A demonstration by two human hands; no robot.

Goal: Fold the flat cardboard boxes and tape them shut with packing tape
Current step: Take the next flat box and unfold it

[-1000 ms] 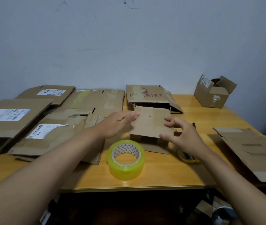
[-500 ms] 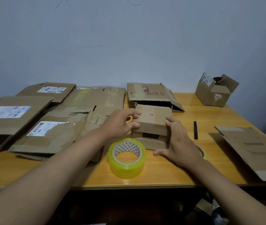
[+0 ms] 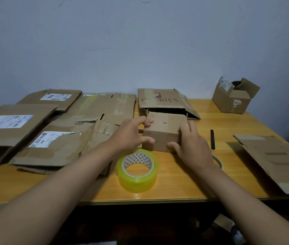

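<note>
A small brown cardboard box (image 3: 165, 129) stands on the wooden table (image 3: 184, 183) in the middle, its top flap folded down over it. My left hand (image 3: 131, 135) grips the box's left side, thumb on the front and fingers on top. My right hand (image 3: 191, 144) holds the right side, thumb on the front face. A yellowish roll of packing tape (image 3: 137, 170) lies flat just in front of the box, touching neither hand.
Several flattened boxes (image 3: 52, 129) cover the table's left half. A printed flat box (image 3: 165, 101) lies behind the small one. A folded box with open flaps (image 3: 233, 98) stands at the back right, a flat sheet (image 3: 278, 160) at right, a black marker (image 3: 212, 138) between.
The flap that stood up has been folded down onto the box. Both hands have moved from its edges to the box's sides, the right hand clearing the marker.
</note>
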